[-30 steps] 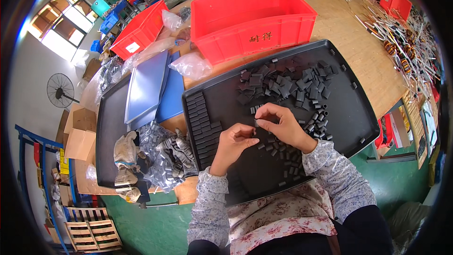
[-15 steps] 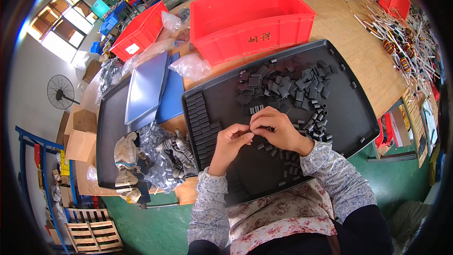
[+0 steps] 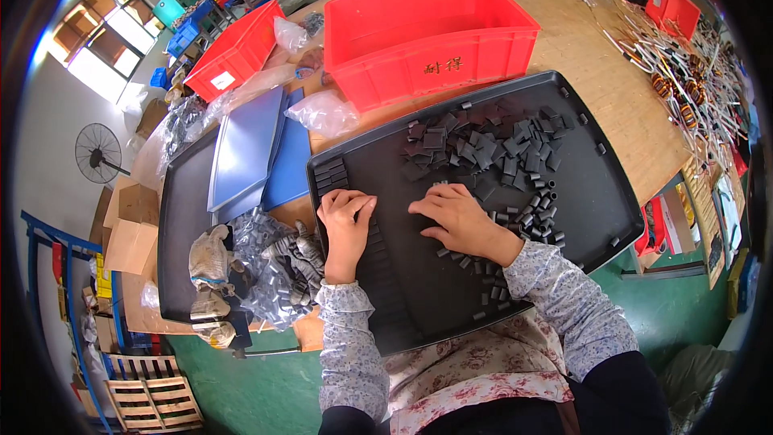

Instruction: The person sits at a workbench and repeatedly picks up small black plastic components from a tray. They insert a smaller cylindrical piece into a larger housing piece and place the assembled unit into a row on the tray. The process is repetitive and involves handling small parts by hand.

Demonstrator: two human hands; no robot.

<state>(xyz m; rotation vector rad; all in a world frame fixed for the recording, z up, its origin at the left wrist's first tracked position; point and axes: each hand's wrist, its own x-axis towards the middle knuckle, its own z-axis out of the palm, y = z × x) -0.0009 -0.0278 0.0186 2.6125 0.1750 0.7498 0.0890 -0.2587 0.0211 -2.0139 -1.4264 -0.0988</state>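
A large black tray lies before me. My left hand is over the ordered rows of flat black pieces along the tray's left side. Its fingers are bent downward with the thumb toward the right, and whatever lies under the fingertips is hidden. My right hand hovers over the tray's middle, thumb and forefinger apart, with nothing seen between them. Beside and below it are short black tubes. Farther back lies a loose heap of flat black pieces.
Behind the tray stands a red bin, with another red bin farther left. Blue sheets, a bag of grey parts and work gloves lie at left. Wires with coils pile up at right.
The hands, fingertips together over the tray's middle before, have parted. My left hand has moved left onto the rows; my right hand has stayed near the middle and its fingers have spread.
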